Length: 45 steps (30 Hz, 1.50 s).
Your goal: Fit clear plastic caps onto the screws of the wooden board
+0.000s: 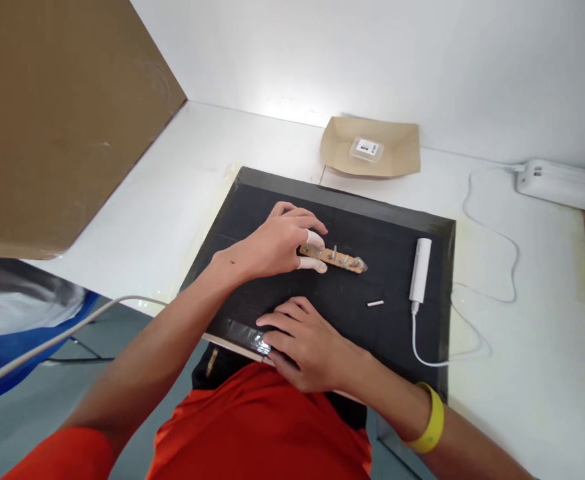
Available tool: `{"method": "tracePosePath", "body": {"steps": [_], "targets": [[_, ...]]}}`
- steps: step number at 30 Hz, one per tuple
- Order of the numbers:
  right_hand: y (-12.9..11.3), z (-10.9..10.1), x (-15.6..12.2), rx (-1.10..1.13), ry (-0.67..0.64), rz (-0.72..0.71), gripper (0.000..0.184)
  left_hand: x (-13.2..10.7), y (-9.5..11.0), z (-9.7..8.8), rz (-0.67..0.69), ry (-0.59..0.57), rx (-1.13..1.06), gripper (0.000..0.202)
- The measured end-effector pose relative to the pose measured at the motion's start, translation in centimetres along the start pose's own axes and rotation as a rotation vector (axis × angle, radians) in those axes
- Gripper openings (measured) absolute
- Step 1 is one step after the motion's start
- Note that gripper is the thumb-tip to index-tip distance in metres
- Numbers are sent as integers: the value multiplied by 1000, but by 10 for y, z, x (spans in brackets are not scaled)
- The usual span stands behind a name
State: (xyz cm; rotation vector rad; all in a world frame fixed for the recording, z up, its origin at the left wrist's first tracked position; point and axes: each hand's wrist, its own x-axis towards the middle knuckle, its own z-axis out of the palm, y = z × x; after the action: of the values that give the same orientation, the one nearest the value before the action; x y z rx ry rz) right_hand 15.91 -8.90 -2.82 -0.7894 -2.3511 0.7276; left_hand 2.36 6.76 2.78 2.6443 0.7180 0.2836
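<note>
My left hand (pixel 277 241) rests on the black mat (pixel 252 207), its thumb and forefinger in white finger cots pinching the left end of a small tan circuit strip (pixel 337 259) with metal pins. My right hand (pixel 300 341) lies flat on the mat's near edge, fingers spread, holding nothing; a yellow band sits on its wrist. A white pen-shaped tool (pixel 420 268) with a cord lies on the mat to the right, and a small white stick (pixel 375 304) lies between it and my right hand.
A brown paper tray (pixel 402 150) holding a small clear packet (pixel 366 149) sits behind the mat. A white power strip (pixel 565 185) lies at the far right, its cable looping over the white table. A cardboard sheet (pixel 57 113) stands at the left.
</note>
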Motion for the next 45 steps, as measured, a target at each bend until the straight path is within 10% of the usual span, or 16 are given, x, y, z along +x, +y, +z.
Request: {"method": "tracePosePath", "body": {"steps": [21,33,45], "targets": [[0,-1,1,1,6,6,12,-13,7,8,-31,80,68,19],[0,-2,1,6,9,5,10,-11,-4,3,-116,-15,118,61],[0,-1,0,26,-17,22,11,13,-9,0,-100,-218,72,20]]}}
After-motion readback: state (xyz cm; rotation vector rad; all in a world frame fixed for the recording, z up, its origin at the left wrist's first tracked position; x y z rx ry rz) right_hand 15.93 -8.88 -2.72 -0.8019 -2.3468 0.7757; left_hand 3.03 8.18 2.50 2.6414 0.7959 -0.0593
